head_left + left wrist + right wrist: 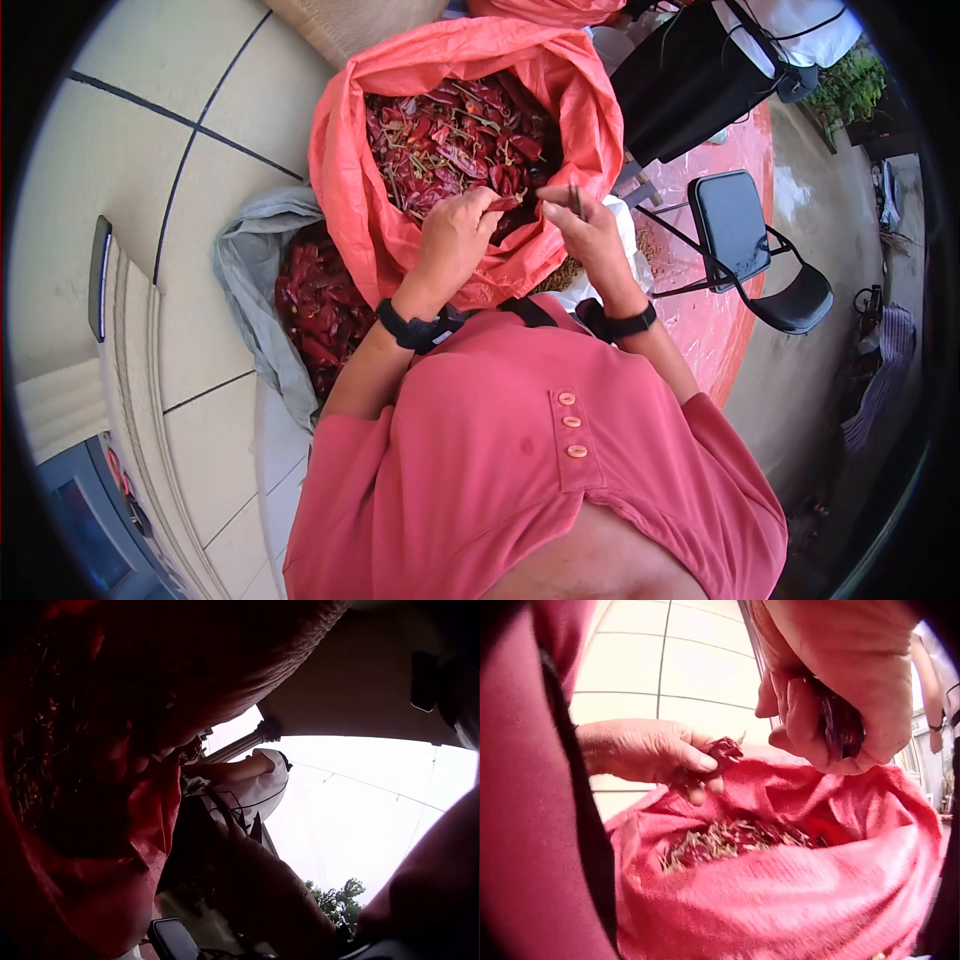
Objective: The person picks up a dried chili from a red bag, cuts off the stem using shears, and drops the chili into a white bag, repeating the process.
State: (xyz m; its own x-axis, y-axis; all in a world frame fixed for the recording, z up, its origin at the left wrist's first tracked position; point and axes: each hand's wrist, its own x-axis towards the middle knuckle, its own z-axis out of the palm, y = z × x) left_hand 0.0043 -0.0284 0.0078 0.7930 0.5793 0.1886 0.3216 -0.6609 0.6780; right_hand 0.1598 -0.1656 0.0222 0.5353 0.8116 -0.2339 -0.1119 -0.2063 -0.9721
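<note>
Above the open pink sack [350,150] of dried chillies, the left hand [455,235] pinches a red chilli [505,203] between thumb and fingertips, its long axis pointing toward the right hand [585,230], which clenches dark chillies [840,724] standing roughly upright in its fist

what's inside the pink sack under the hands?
Dried red chillies with loose stems fill the pink sack. The left hand pinches one chilli; the right hand grips another. Both hands cover part of the pile, and anything deeper is hidden.
</note>
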